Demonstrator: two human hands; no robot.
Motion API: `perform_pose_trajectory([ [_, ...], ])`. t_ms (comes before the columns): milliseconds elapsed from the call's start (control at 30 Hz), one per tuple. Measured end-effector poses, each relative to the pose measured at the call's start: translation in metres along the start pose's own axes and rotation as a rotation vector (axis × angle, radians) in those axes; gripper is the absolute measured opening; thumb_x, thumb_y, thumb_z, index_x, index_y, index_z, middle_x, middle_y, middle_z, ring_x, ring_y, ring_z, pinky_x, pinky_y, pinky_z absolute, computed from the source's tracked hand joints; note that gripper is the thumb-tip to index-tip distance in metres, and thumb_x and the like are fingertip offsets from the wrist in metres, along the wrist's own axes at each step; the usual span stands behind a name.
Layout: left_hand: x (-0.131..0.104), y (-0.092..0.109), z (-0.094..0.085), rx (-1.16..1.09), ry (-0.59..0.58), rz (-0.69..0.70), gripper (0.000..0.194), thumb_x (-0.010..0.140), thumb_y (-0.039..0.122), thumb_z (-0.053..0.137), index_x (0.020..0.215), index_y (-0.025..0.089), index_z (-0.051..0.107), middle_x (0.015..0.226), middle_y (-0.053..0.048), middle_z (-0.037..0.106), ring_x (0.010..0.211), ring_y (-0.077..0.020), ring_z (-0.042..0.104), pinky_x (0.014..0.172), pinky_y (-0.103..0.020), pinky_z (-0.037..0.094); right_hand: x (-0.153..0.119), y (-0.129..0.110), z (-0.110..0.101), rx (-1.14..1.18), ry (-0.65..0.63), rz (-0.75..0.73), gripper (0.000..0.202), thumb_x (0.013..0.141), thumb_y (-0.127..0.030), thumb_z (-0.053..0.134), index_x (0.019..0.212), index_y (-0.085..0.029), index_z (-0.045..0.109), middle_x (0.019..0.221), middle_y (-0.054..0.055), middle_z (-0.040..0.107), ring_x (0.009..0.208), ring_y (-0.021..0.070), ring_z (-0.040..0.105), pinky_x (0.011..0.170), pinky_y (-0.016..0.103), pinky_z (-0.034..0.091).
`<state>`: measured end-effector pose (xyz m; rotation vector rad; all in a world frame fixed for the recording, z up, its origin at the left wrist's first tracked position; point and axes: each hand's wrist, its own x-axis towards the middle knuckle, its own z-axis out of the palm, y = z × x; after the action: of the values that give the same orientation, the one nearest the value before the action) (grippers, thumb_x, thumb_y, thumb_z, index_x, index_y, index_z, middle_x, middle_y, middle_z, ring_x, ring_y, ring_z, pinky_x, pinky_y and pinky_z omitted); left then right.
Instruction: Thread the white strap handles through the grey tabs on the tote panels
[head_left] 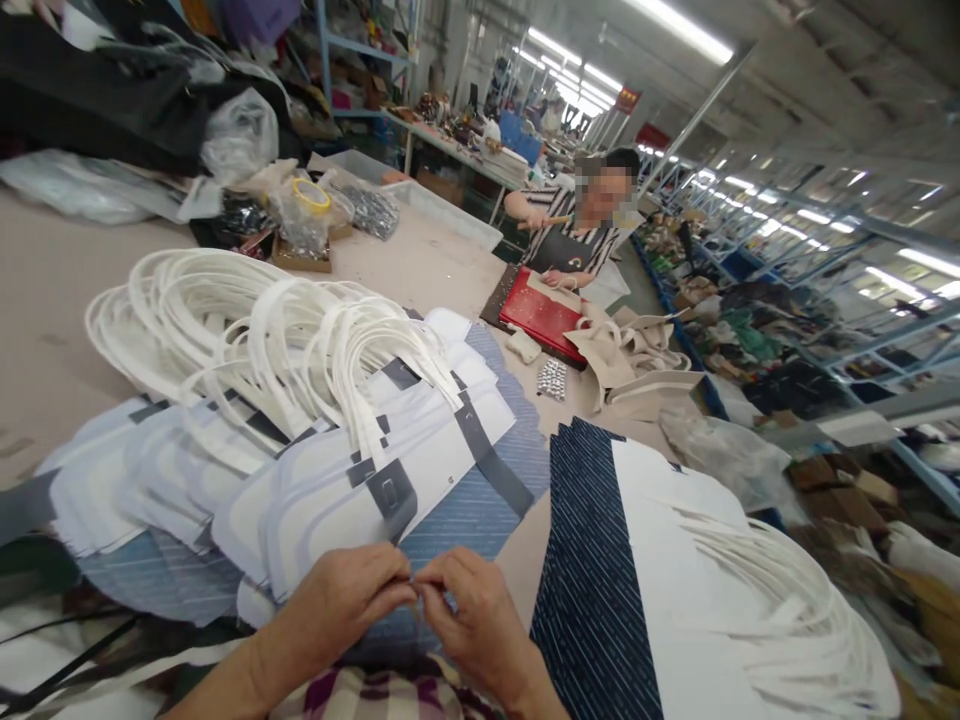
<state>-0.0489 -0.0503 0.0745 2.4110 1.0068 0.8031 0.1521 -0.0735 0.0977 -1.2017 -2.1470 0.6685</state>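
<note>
My left hand and my right hand meet at the near edge of the table, fingertips pinched together. Whatever lies between the fingers is too small to make out. Just beyond them spreads a stack of white and blue fabric bag panels with dark grey strips. White looped handles rise from this stack in a thick bunch. To the right of my right hand lies a second stack of panels, dark navy with pale dashes and white, with white handles at its far right side.
Across the table a person in a striped top works over a red board. Beige bag pieces and a packet of small shiny parts lie nearby. At the back left sit plastic bags, a yellow tape roll and a clear bin.
</note>
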Motion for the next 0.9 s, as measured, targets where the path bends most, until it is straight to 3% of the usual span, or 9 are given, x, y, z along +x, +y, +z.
perform_pose_trajectory([
  [133, -0.004, -0.012, -0.003, 0.004, -0.039, -0.025, 0.039, 0.104, 0.036, 0.036, 0.076, 0.021, 0.058, 0.065, 0.003, 0.064, 0.058, -0.0128, 0.064, 0.055, -0.024, 0.042, 0.009, 0.001, 0.016, -0.006, 0.02, 0.043, 0.014, 0.083, -0.008, 0.058, 0.084, -0.021, 0.064, 0.076, -0.001, 0.067, 0.072, 0.0141, 0.061, 0.067, 0.025, 0.041],
  [300, -0.002, -0.018, -0.01, -0.066, -0.011, -0.17, 0.03, 0.097, 0.028, 0.048, 0.07, 0.021, 0.057, 0.061, 0.005, 0.063, 0.054, -0.0119, 0.063, 0.053, -0.022, 0.041, 0.023, 0.01, 0.05, 0.122, 0.219, 0.221, 0.014, 0.077, -0.011, 0.057, 0.074, -0.02, 0.067, 0.067, -0.001, 0.066, 0.061, 0.0119, 0.06, 0.062, 0.022, 0.043],
  [367, -0.001, -0.018, -0.014, -0.145, -0.03, -0.214, 0.028, 0.095, 0.028, 0.053, 0.067, 0.022, 0.056, 0.058, 0.007, 0.062, 0.052, -0.0098, 0.061, 0.052, -0.02, 0.041, 0.032, 0.024, 0.061, 0.208, 0.311, 0.38, 0.012, 0.077, -0.017, 0.057, 0.071, -0.019, 0.068, 0.065, 0.0, 0.065, 0.06, 0.0126, 0.059, 0.06, 0.023, 0.044],
  [433, 0.0, -0.022, -0.018, -0.19, -0.046, -0.221, 0.029, 0.095, 0.03, 0.053, 0.067, 0.023, 0.056, 0.057, 0.008, 0.061, 0.05, -0.0086, 0.059, 0.05, -0.018, 0.041, 0.043, 0.048, 0.065, 0.381, 0.386, 0.63, 0.016, 0.077, -0.028, 0.059, 0.072, -0.017, 0.069, 0.06, 0.0, 0.063, 0.056, 0.0135, 0.058, 0.057, 0.025, 0.046],
  [500, -0.002, -0.033, -0.019, -0.151, -0.01, -0.231, 0.032, 0.097, 0.034, 0.048, 0.068, 0.023, 0.056, 0.057, 0.008, 0.06, 0.049, -0.0086, 0.059, 0.049, -0.018, 0.041, 0.051, 0.076, 0.066, 0.611, 0.467, 0.877, 0.026, 0.072, -0.04, 0.065, 0.074, -0.015, 0.069, 0.056, 0.0, 0.061, 0.052, 0.0133, 0.057, 0.053, 0.025, 0.047],
  [567, -0.007, -0.049, -0.019, -0.052, 0.069, -0.253, 0.034, 0.1, 0.038, 0.042, 0.072, 0.024, 0.056, 0.059, 0.007, 0.061, 0.051, -0.0099, 0.061, 0.05, -0.019, 0.043, 0.057, 0.103, 0.064, 0.755, 0.547, 0.999, 0.037, 0.062, -0.047, 0.071, 0.077, -0.013, 0.07, 0.057, 0.0, 0.062, 0.05, 0.0122, 0.056, 0.05, 0.024, 0.047],
  [733, -0.017, -0.085, -0.015, 0.121, 0.185, -0.175, 0.041, 0.103, 0.044, 0.035, 0.075, 0.025, 0.057, 0.064, 0.005, 0.064, 0.057, -0.013, 0.065, 0.056, -0.022, 0.046, 0.063, 0.133, 0.069, 0.746, 0.556, 1.031, 0.042, 0.056, -0.047, 0.074, 0.076, -0.011, 0.071, 0.057, 0.001, 0.062, 0.05, 0.0104, 0.055, 0.046, 0.021, 0.044],
  [900, -0.014, -0.086, -0.014, 0.163, 0.228, -0.134, 0.039, 0.104, 0.042, 0.035, 0.075, 0.025, 0.056, 0.063, 0.006, 0.062, 0.055, -0.0125, 0.064, 0.056, -0.024, 0.045, 0.069, 0.134, 0.079, 0.641, 0.49, 1.039, 0.032, 0.061, -0.041, 0.07, 0.075, -0.012, 0.068, 0.053, -0.002, 0.058, 0.047, 0.0105, 0.054, 0.045, 0.021, 0.046],
])
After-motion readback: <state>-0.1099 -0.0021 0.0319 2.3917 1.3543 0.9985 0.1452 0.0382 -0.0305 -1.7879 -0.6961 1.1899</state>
